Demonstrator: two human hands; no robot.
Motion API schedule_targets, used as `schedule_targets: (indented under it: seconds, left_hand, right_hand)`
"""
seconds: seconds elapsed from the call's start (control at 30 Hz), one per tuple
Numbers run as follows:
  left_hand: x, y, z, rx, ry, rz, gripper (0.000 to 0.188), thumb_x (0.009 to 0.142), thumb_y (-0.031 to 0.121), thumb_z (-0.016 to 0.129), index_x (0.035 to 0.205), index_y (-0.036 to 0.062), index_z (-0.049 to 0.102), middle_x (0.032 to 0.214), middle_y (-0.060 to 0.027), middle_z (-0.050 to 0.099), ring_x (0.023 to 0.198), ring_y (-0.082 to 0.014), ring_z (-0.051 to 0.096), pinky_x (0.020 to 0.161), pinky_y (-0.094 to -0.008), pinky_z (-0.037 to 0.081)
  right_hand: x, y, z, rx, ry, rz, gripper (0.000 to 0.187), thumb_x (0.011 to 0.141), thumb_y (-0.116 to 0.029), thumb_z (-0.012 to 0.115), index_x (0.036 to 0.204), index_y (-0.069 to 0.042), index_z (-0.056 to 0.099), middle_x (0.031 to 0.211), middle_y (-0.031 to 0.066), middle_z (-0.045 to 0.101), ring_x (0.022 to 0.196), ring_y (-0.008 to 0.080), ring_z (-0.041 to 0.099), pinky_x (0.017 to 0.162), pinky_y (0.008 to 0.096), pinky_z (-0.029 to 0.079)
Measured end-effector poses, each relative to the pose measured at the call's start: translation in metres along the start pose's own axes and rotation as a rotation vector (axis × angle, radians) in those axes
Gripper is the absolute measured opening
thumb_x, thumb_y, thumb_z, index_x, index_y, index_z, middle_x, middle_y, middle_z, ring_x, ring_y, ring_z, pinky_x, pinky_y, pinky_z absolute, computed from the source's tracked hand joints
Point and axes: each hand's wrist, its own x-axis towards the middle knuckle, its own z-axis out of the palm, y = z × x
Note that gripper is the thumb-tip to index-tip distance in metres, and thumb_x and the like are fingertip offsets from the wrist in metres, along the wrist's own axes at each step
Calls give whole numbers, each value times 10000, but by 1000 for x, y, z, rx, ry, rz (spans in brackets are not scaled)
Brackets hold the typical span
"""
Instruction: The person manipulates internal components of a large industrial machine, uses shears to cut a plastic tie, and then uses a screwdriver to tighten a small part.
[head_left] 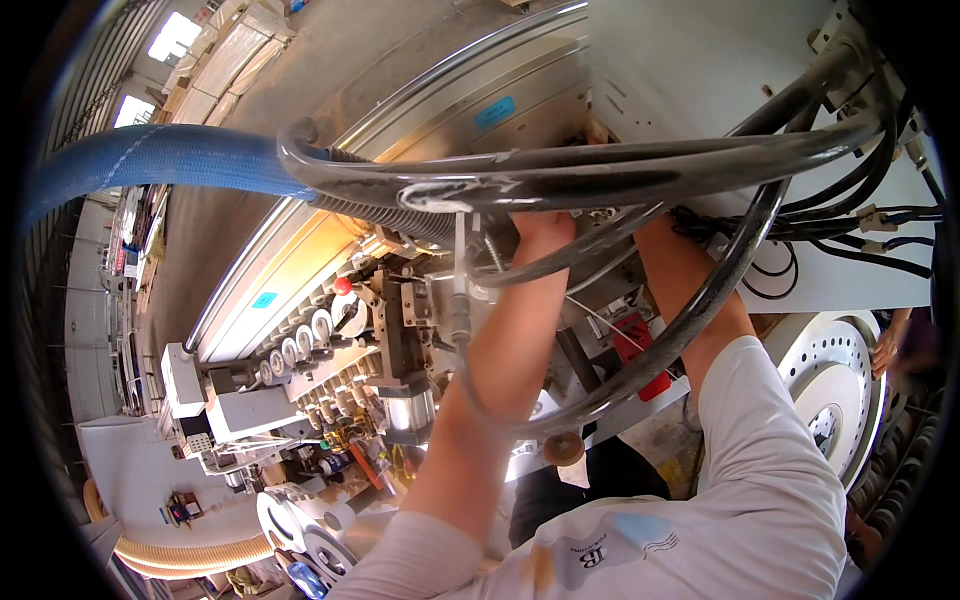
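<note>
Inward of the machine's (405, 335) far edge, black hoses (620, 184) crossed over the left hand (546, 229) and hid the right hand; neither grip could be told. The hoses looked smooth, springy, probably heavy, best held mid-span.

White short-sleeved T-shirt (765, 480), grey-blue-orange print (600, 558) on front; dark trousers (622, 472).
</note>
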Motion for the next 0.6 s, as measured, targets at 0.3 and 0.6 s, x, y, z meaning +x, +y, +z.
schedule_targets:
  seconds: [0.3,0.6]
  left_hand:
    - [-21,36,7,-410,34,-199,232,999,226,633,1221,160,617,1099,0,663,1003,-140,636,859,-319,547]
    - [-17,38,-8,-64,136,-232,255,1025,293,575,1220,137,631,1189,-39,676,1075,-199,650,891,-368,547]
  right_hand:
    - [-27,-70,87,-1097,420,281,706,995,-508,523,1413,62,496,1476,205,475,1417,373,404,1207,352,249]
    - [-30,-55,84,-542,432,-84,604,981,-385,624,1426,9,516,1437,234,524,1427,302,431,1203,425,292]
